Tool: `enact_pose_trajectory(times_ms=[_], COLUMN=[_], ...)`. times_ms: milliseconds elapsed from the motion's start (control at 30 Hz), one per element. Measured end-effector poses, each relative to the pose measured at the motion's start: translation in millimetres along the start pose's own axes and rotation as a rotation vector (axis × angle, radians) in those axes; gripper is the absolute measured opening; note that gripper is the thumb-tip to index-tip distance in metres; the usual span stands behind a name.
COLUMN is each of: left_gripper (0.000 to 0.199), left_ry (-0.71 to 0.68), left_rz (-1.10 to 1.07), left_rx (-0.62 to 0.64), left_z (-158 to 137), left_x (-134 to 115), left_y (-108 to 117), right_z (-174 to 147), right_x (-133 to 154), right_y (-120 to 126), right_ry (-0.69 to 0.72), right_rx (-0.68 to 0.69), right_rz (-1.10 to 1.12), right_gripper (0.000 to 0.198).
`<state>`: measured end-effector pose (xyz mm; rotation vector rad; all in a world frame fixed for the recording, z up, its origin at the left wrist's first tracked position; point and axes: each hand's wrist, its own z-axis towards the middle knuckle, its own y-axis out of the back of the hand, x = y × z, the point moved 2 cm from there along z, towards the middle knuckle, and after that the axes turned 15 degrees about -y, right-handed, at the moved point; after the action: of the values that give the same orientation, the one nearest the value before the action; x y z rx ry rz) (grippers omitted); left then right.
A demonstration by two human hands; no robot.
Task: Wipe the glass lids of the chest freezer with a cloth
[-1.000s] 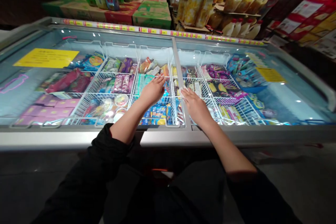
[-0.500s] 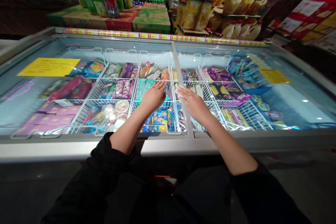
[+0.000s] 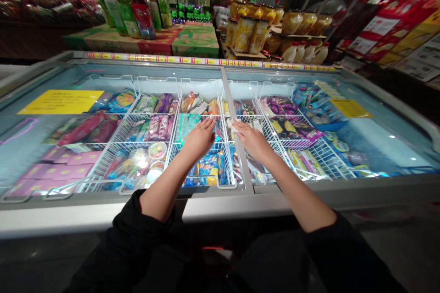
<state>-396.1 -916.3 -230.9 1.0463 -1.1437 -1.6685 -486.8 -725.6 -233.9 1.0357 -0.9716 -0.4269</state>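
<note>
My left hand [image 3: 199, 136] lies palm down with its fingers stretched out, over the glass top of a chest freezer. Beneath it, wire baskets hold teal and blue ice cream packs [image 3: 209, 167]. To the right, my right hand [image 3: 250, 138] rests by the grey divider bar [image 3: 229, 96] between the glass panels. A crumpled whitish cloth or tissue [image 3: 231, 125] shows under and beyond its fingertips; most of it is hidden by the hand. The two hands are apart.
Yellow notices [image 3: 61, 102] are on the glass at both sides. Along the freezer's far edge runs a price strip [image 3: 206, 61]. Behind stand bottles [image 3: 143, 13] on cartons and jars of fruit [image 3: 248, 34]. Red boxes [image 3: 388, 18] are stacked at right. The freezer's front rim [image 3: 237, 207] is nearest me.
The view has tilted up slightly, so the freezer sits lower in the picture. Both hands keep nearly the same places over it, the cloth still at the right fingertips.
</note>
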Motion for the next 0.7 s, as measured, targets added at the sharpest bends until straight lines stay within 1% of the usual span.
enact_pose_trajectory(times_ms=[67, 133, 200, 267, 333, 400, 467, 633, 700], left_gripper=[0.053, 0.052, 0.052, 0.052, 0.053, 0.054, 0.054, 0.053, 0.053], left_ry=[0.000, 0.003, 0.007, 0.003, -0.004, -0.009, -0.014, -0.020, -0.021], left_rz=[0.002, 0.004, 0.003, -0.003, -0.009, -0.012, -0.010, 0.006, 0.007], left_rx=[-0.017, -0.041, -0.052, -0.040, -0.015, -0.002, -0.002, -0.011, -0.013], left_z=[1, 2, 1, 0, -1, -2, -3, -1, -1], left_x=[-1, -2, -2, -1, 1, 3, 3, 1, 0], left_y=[-1, -2, -2, -2, -2, -1, -1, 0, 0], right_z=[-13, -13, 3, 28, 51, 61, 55, 16, 16], right_x=[2, 6, 11, 13, 11, 8, 5, 9, 14], right_y=[-5, -10, -14, -15, -13, -9, -7, -13, -16], right_ry=[0.026, 0.057, 0.080, 0.078, 0.025, -0.012, -0.017, 0.021, 0.042], right_rx=[-0.006, 0.010, 0.031, 0.035, 0.020, 0.010, -0.004, -0.009, 0.016], right_rz=[-0.018, -0.021, -0.010, 0.004, 0.006, 0.003, -0.010, -0.069, -0.045], right_gripper=[0.048, 0.049, 0.049, 0.049, 0.048, 0.048, 0.047, 0.047, 0.048])
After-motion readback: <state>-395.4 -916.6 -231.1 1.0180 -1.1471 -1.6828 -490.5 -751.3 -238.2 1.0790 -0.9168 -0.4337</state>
